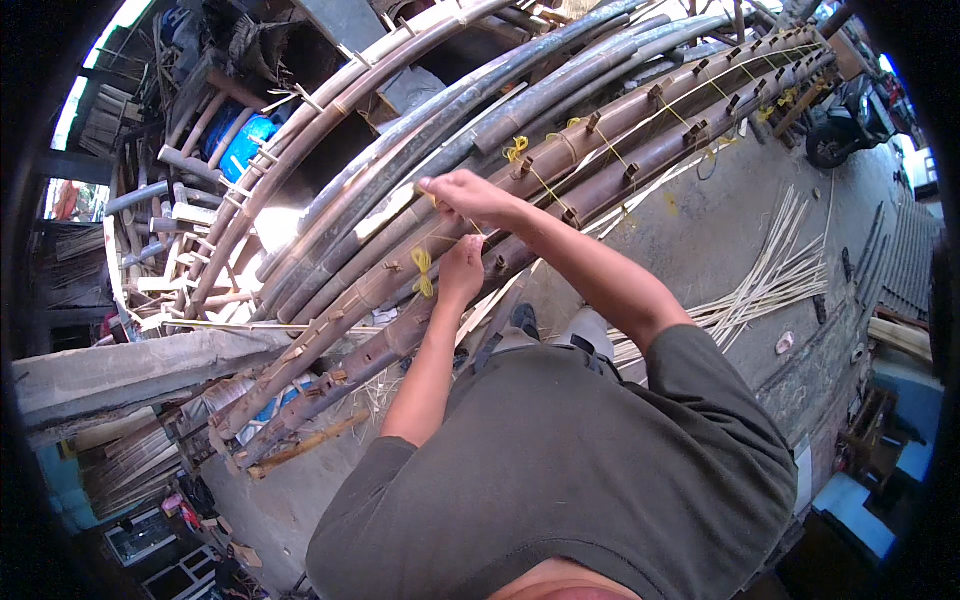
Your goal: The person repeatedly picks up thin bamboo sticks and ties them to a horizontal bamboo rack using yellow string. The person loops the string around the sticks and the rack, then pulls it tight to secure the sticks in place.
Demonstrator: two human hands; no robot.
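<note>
Two long brown bamboo poles (375, 290) run side by side in front of me, with short pegs (630, 172) standing up along them. My left hand (462, 268) is closed over the nearer pole, pinching a thin yellow string (455, 237). Above and slightly farther out, my right hand (468, 197) is also closed, with the string running up to it from the left. A looped yellow string bundle (422, 270) hangs on the poles just left of my left hand. Another yellow bundle (516, 149) sits beyond my right hand. Yellow string also stretches between pegs farther right.
Several curved grey bamboo poles (440, 110) lie beyond the work, beside a curved ladder-like bamboo frame (275, 155). Thin split strips (770, 270) are piled on the concrete floor (690, 235) to the right. A motorcycle (848, 125) stands at the far right; a concrete ledge (140, 370) lies left.
</note>
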